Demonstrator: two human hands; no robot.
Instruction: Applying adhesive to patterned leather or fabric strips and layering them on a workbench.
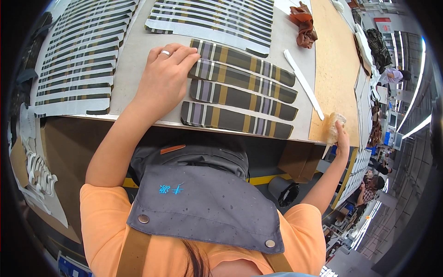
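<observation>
The left hand (165, 76) lies flat on the grey table (131, 60), fingers pressed together, fingertips (191, 57) resting on the left ends of the two far pieces in a group of four plaid strips (240, 90). The strips lie just right of the hand, stacked near to far, each long axis running left to right with a slight slant toward the near right. The left hand is the nearer one.

The right hand (340, 138) is well apart at the table's near right edge, closed around a pale crumpled wad (333, 125).

A white strip (303, 84) lies diagonally to the right of the plaid pieces. White sheets carrying rows of plaid strips (76, 60) occupy the far left and far centre. A brown crumpled cloth (302, 25) sits far right. No labels are legible on the table.
</observation>
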